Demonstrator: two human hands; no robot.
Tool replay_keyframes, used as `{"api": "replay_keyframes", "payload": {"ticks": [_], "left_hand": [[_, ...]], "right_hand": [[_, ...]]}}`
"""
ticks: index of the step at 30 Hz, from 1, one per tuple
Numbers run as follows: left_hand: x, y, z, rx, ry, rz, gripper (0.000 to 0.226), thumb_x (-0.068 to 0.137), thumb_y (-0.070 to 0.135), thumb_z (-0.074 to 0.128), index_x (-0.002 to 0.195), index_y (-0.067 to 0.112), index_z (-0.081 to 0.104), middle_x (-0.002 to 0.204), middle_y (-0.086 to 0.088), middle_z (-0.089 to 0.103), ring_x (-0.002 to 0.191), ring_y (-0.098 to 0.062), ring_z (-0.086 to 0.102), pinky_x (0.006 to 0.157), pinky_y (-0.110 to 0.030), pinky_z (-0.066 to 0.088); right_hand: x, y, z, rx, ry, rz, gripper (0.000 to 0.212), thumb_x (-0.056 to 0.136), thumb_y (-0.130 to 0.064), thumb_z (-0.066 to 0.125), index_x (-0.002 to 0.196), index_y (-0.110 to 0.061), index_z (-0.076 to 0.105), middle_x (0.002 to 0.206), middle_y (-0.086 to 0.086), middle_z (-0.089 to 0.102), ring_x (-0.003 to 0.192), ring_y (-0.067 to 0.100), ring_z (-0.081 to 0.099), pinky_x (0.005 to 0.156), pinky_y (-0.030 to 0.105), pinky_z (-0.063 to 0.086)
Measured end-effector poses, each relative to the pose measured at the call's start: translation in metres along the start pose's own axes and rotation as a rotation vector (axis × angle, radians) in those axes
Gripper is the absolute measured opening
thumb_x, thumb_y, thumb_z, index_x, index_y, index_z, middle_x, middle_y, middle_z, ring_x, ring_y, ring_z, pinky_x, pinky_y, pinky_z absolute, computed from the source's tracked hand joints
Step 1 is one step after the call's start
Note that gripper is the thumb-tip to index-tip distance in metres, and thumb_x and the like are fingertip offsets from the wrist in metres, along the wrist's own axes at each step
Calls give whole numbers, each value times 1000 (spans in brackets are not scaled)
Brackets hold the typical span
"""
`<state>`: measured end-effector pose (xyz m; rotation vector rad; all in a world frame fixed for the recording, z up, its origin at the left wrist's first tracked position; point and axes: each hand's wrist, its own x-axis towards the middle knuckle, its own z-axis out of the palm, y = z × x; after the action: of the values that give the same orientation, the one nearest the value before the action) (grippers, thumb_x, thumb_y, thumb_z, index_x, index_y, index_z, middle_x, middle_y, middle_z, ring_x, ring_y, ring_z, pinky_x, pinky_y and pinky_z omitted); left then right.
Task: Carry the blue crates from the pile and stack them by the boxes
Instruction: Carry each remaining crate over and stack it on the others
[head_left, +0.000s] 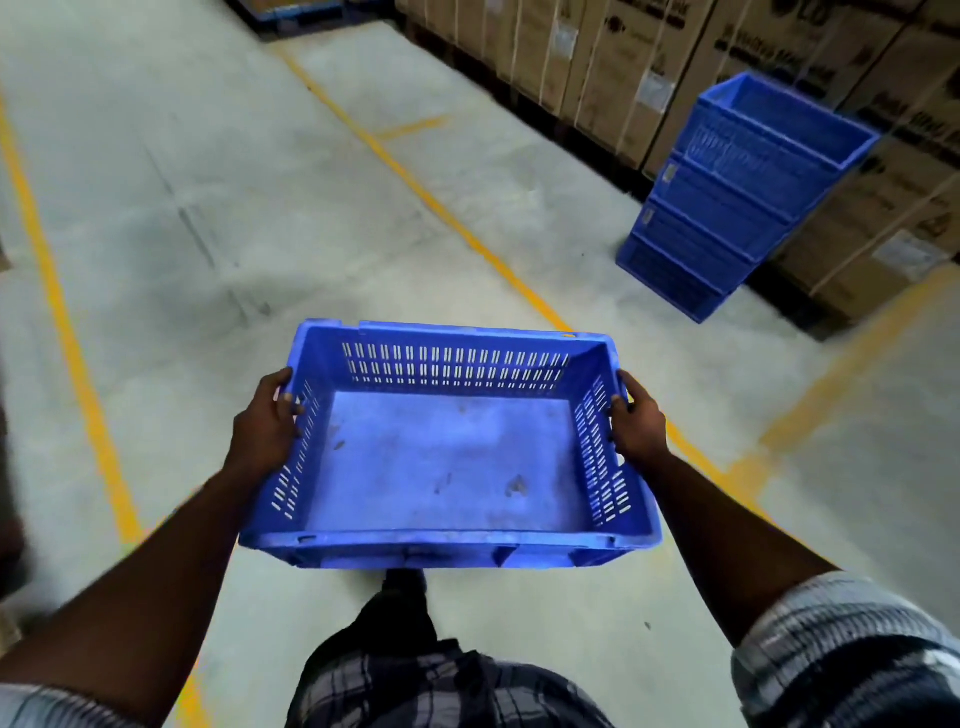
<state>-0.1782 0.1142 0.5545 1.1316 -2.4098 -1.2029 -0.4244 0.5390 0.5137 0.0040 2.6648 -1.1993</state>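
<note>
1. We note the blue crate (447, 457) held in the air at near centre, empty and about level. The left hand (267, 426) grips its left end wall and the right hand (636, 421) its right end wall, fingers (275, 382) curled over the rim.
2. The stack of crates (737, 197) stands far right on the floor (260, 182), against the boxes (597, 67) and well apart from the held crate.
3. Risk: the hold is on the two end rims only. If one hand slips, that end would likely drop and swing.
4. Risk: the crate hides the floor just ahead. Only a shoe (405, 582) shows under its near rim, so we judge a misstep possible.
5. Risk: the stack is already four high. A crate set down off-square could sit cocked or shove the stack.
6. The stack looks tilted, but we cannot tell if that is lens bend or a true lean.
</note>
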Motion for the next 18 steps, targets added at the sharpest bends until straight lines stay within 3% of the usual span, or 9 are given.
{"api": "replay_keyframes", "payload": {"ticks": [5,8,12,15,18], "left_hand": [[118,39,10,-13,-52,56,34,103,25,37,135,30,43,98,-4,70,67,-22,63,60,-27,45],[180,63,7,-35,-114,76,34,102,27,35,134,36,41,99,-1,70,72,-21,66,63,-29,46],[254,98,9,-58,-163,94,34,103,26,35,135,36,42,101,-4,68,73,-24,65,61,-28,47],[299,118,19,-46,-175,125,35,103,24,34,136,34,43,101,-5,67,71,-25,65,58,-26,45],[341,134,37,-40,-191,149,35,102,24,36,135,35,43,102,-5,69,73,-26,68,66,-30,48]], "right_hand": [[67,-61,14,30,108,82,64,74,-53,34,138,-47,41,110,10,72,90,36,69,85,55,55],[104,-86,21,22,159,95,62,73,-54,33,135,-54,35,115,11,71,96,39,69,86,57,54],[148,-109,30,54,222,112,52,72,-56,35,121,-72,40,113,9,71,94,41,69,78,55,53],[165,-126,35,121,281,164,57,71,-55,38,128,-58,44,105,8,72,87,40,70,79,55,54],[192,-136,37,142,301,199,62,72,-52,39,134,-50,46,96,7,73,77,38,69,76,54,54]]}}
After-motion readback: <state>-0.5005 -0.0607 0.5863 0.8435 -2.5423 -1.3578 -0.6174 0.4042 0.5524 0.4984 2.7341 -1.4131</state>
